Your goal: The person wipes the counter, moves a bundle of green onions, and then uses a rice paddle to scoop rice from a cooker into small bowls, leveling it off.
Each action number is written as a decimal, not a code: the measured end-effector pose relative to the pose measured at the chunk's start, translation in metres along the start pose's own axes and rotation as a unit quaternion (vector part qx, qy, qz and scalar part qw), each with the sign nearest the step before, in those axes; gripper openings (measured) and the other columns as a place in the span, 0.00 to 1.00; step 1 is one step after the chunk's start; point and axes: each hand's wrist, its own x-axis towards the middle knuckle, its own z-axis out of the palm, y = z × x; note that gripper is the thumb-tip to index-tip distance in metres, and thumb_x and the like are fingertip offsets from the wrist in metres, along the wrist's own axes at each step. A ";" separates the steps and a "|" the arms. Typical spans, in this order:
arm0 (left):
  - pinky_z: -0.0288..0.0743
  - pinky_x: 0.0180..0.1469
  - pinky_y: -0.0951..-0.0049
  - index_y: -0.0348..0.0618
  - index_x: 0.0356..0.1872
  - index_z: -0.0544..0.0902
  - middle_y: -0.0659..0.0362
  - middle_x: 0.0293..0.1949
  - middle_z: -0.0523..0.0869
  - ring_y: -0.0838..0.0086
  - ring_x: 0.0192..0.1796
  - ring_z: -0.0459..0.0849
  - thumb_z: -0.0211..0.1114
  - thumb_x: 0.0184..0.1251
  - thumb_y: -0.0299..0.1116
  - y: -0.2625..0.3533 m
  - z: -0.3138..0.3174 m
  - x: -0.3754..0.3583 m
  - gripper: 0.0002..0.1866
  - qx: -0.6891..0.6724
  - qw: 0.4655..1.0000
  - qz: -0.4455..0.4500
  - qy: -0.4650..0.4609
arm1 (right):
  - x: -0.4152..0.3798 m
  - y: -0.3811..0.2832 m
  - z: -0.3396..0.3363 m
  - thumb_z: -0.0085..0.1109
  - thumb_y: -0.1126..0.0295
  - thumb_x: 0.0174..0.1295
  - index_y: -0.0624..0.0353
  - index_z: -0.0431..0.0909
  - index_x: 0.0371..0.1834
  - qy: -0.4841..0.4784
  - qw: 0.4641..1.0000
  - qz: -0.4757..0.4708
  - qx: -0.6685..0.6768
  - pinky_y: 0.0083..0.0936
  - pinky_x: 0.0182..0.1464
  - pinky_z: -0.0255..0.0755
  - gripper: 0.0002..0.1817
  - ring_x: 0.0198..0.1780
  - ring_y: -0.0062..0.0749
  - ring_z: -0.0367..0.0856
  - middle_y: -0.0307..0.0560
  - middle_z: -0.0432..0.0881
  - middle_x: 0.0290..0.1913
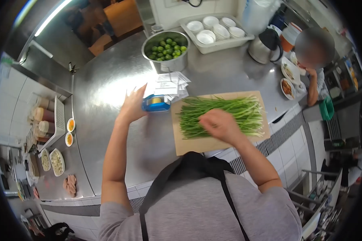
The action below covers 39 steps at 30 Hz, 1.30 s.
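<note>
My left hand reaches over the steel worktop with its fingers spread, right beside a blue tape dispenser with a yellowish roll. Over a wide bundle of long, thin green stalks, like chives or spring onions, my right hand is curled closed. I cannot tell what is between its fingers. The stalks lie side by side on a tan cutting board, pale ends to the right. Just behind the dispenser sits a stack of printed paper slips.
A steel pot of limes and a tray of small white bowls stand at the back. To the right are a kettle, food dishes and another person. Sauce bottles and small bowls line the left.
</note>
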 end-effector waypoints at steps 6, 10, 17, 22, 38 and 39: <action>0.69 0.50 0.64 0.40 0.59 0.64 0.47 0.40 0.80 0.56 0.44 0.78 0.73 0.29 0.38 -0.021 0.009 0.003 0.46 -0.051 0.997 0.016 -0.052 | 0.054 0.035 -0.012 0.61 0.71 0.50 0.61 0.77 0.38 0.049 0.996 0.068 0.023 0.23 0.28 0.69 0.12 0.27 0.34 0.75 0.46 0.77 0.28; 0.70 0.50 0.65 0.43 0.46 0.75 0.51 0.38 0.81 0.57 0.44 0.77 0.72 0.32 0.35 -0.024 0.013 -0.013 0.31 -0.100 0.994 -0.037 0.008 | 0.108 0.044 0.037 0.61 0.63 0.52 0.63 0.76 0.41 0.020 0.984 0.137 0.111 0.28 0.30 0.69 0.17 0.24 0.37 0.73 0.49 0.76 0.24; 0.72 0.47 0.66 0.44 0.42 0.75 0.53 0.39 0.81 0.61 0.45 0.78 0.74 0.36 0.36 -0.039 0.014 -0.030 0.27 -0.117 0.969 -0.206 0.064 | 0.146 0.049 0.072 0.50 0.66 0.60 0.66 0.76 0.36 -0.047 0.996 0.062 0.051 0.30 0.33 0.70 0.12 0.29 0.41 0.78 0.53 0.79 0.28; 0.72 0.47 0.65 0.43 0.42 0.75 0.53 0.40 0.80 0.60 0.46 0.78 0.74 0.37 0.36 -0.038 0.019 -0.020 0.26 -0.127 0.960 -0.241 0.072 | 0.146 0.014 0.006 0.49 0.68 0.62 0.64 0.77 0.32 0.037 0.968 0.170 0.180 0.21 0.23 0.68 0.11 0.20 0.21 0.74 0.44 0.78 0.22; 0.67 0.53 0.63 0.38 0.56 0.66 0.46 0.50 0.73 0.55 0.52 0.72 0.62 0.47 0.23 -0.003 0.028 0.030 0.30 -0.218 0.909 -0.106 0.338 | 0.077 0.168 -0.056 0.51 0.72 0.60 0.62 0.67 0.56 0.221 0.956 0.194 -0.019 0.20 0.22 0.65 0.20 0.18 0.20 0.68 0.41 0.73 0.21; 0.67 0.53 0.64 0.38 0.51 0.70 0.48 0.48 0.74 0.55 0.51 0.73 0.61 0.49 0.24 -0.018 0.022 0.033 0.24 -0.224 0.891 -0.134 0.371 | 0.077 0.159 -0.056 0.52 0.74 0.59 0.60 0.64 0.60 0.290 0.949 0.125 -0.003 0.19 0.23 0.64 0.23 0.20 0.18 0.66 0.39 0.71 0.21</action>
